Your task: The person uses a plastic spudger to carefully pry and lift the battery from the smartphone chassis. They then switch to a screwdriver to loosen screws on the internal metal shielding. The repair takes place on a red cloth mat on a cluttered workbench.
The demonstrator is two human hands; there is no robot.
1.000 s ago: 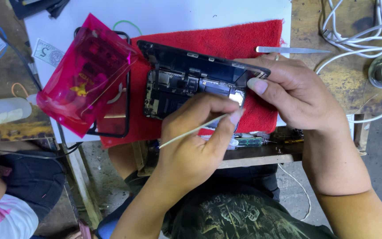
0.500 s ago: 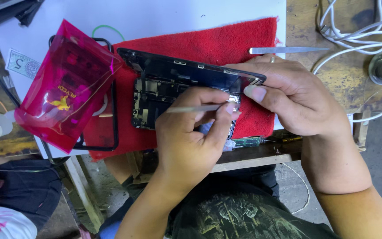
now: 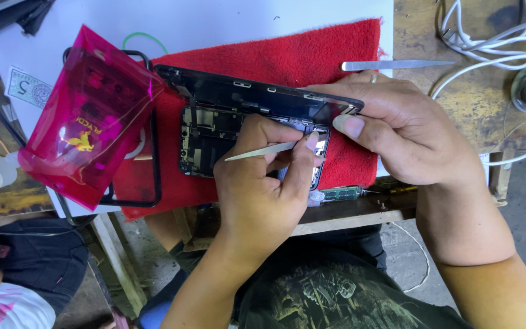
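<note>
Hands at lower centre: left hand [image 3: 257, 195] pinches thin tweezers [image 3: 262, 151] over the opened phone [image 3: 214, 131]; right hand [image 3: 409, 131] clamps the phone's right end. Phone lies mid-frame on a red cloth [image 3: 287, 58]. Pink bag [image 3: 83, 119] sits at left, spare metal tool [image 3: 391, 64] at upper right on the table [image 3: 458, 91].

An opened smartphone [image 3: 214, 137] lies flat on a red cloth — back removed, dark circuit boards exposed, its black frame lifted along the far edge. Slim metal tweezers [image 3: 263, 151] angle across it — tips pointing left over the boards.
</note>
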